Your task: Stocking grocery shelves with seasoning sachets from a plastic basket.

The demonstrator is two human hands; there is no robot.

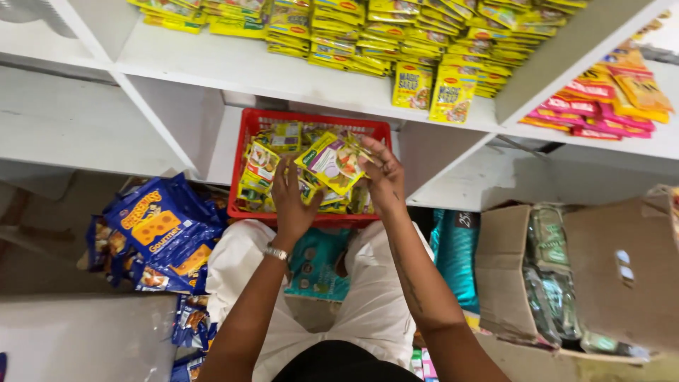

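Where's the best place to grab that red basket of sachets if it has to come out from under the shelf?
Probably the near long rim of the red basket, from the front. The shelf covers its back edge, sachets fill the inside, and the left hand and right hand work over its middle, leaving the near corners clearest.

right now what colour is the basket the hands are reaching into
Red, a slotted plastic basket holding yellow sachets; seen in the head view.

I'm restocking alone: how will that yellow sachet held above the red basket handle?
The sachet is probably light and floppy: both the left hand and the right hand pinch its edges. Its glossy film looks slippery. Being flat, it likely won't roll.
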